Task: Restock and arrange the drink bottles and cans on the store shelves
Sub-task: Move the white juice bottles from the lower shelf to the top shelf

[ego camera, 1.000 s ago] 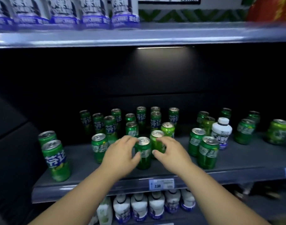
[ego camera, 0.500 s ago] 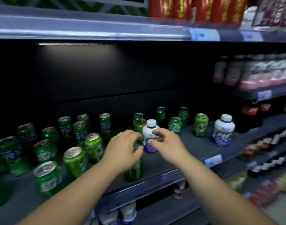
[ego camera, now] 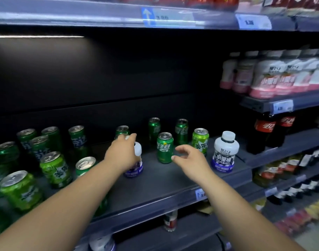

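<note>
Just two white bottles (ego camera: pixel 225 153) stand here, the left hand (ego camera: pixel 121 154) gripping one.

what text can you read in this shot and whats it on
"碧": dark green can
"美年": light green can
"小果": standing white bottle
"可口": red label of the cola bottle
"达": left green can
Price tags and the held bottle: too blurred to read.

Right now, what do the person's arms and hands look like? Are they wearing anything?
The left arm and right arm are bare as far as the picture shows, no sleeves in view. The left hand and right hand wear no gloves, and I see no watch, ring or bracelet.
</note>
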Demonstrator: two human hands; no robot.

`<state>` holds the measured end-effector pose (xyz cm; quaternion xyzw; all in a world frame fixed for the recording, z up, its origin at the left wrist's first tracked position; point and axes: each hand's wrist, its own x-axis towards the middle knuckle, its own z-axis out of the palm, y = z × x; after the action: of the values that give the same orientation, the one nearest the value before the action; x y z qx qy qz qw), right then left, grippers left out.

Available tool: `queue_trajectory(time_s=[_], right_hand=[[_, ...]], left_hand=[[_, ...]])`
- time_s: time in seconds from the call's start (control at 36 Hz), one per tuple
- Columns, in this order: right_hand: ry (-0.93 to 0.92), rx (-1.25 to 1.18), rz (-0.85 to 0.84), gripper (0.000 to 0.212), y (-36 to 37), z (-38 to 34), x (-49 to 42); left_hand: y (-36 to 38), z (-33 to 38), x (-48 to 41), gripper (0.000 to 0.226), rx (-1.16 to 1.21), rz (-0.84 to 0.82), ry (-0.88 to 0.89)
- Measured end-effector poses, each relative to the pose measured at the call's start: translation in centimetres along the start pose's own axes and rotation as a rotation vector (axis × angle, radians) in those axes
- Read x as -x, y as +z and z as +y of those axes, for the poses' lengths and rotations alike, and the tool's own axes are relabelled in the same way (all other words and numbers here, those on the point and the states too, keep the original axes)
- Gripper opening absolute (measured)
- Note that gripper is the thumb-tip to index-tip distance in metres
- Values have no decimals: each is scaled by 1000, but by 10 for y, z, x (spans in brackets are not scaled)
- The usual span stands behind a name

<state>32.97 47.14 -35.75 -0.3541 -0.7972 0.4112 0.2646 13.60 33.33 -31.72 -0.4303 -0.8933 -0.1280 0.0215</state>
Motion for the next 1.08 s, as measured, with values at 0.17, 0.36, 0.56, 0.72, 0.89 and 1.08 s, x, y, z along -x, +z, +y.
queue_trajectory(time_s=[0.17,0.36,0.56,0.72,0.89,1.08], right_hand=[[-24,-12,-23,33,-18,17,1],[-66,-90,269,18,-54,52,5],[52,-72,583,41,-78,91,4],[194,-38,456,98,-87,117,-5],[168,8,315,87,-96,120,-14],[113,-70,208,77,-80,115,-15]], left_hand=[[-6,12,-8,80,34,22,19],[11,64,-8,82,116,18,211],[48,118,-8,99,533,-2,265],[85,131,-8,92,764,-163,187],[105,136,-11,92,859,-180,126],[118,134,-17,87,983,-236,-6]])
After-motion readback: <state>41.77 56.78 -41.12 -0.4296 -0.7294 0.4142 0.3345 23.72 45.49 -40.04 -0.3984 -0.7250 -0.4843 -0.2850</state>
